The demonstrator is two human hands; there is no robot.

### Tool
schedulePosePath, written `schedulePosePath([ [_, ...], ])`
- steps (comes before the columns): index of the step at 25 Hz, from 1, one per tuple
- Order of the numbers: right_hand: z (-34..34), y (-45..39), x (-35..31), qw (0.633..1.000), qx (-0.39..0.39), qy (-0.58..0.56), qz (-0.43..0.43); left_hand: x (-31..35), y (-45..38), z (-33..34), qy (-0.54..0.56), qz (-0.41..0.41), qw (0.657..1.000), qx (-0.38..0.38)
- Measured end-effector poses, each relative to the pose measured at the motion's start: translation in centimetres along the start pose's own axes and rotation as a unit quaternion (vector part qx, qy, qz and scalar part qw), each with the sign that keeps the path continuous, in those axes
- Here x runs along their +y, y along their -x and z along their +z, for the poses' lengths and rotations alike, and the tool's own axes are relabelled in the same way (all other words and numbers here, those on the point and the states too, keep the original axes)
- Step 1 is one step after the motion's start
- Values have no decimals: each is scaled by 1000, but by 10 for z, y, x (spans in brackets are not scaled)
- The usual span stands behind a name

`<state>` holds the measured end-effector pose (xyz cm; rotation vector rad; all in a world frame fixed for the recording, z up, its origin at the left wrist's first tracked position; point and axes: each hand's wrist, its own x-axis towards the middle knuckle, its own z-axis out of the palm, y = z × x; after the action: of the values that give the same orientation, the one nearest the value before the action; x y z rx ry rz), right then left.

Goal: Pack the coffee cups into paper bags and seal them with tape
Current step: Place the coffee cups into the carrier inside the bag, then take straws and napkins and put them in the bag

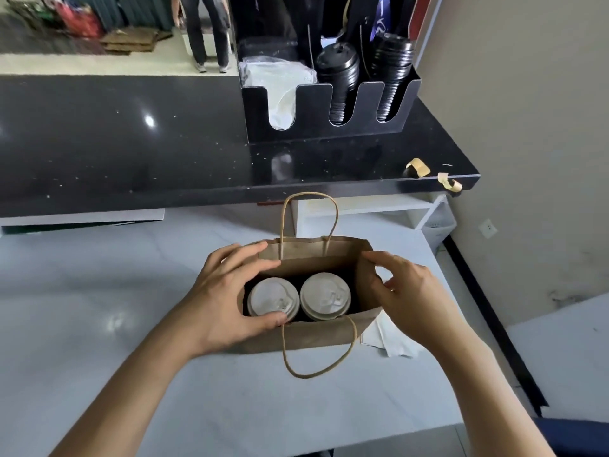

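The brown paper bag (316, 338) stands upright and open on the pale worktop (99, 324), and everything here is best placed against it. At the bag's left end the left hand (224, 298) curls round the side panel, fingers reaching along the far rim and thumb hooked over the near rim just beside the left cup (273, 300); it grips the paper, not the cup. Inside the bag the left cup and the right cup (325, 296) sit side by side, lids up and touching or nearly so, both below the rim. At the bag's right end the right hand (405, 291) pinches the top edge of the right side panel between thumb and curled fingers. Beyond the bag and to its right, two curled strips of tape (418, 167) cling to the edge of the dark counter (164, 143), ready for sealing. The cups look packed, so the step in hand is probably closing the mouth. To do it well, push both side panels inward evenly so the gussets fold in, bring the far and near rims together flat above the lids without pressing on them, keep the handles (309, 219) clear of the fold, and hold the seam closed with one hand while the other fetches a strip.
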<state>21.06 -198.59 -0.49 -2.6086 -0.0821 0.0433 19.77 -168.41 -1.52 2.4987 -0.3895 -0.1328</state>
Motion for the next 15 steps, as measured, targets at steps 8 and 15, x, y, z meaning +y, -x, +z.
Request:
schedulePosePath([
  [8,-23,-16,11,992,-71,-48,-94,10,7,-2,-39,-8,994,103],
  [15,-47,-48,5,991,-27,-67,-114,19,-3,-23,-35,-6,990,135],
])
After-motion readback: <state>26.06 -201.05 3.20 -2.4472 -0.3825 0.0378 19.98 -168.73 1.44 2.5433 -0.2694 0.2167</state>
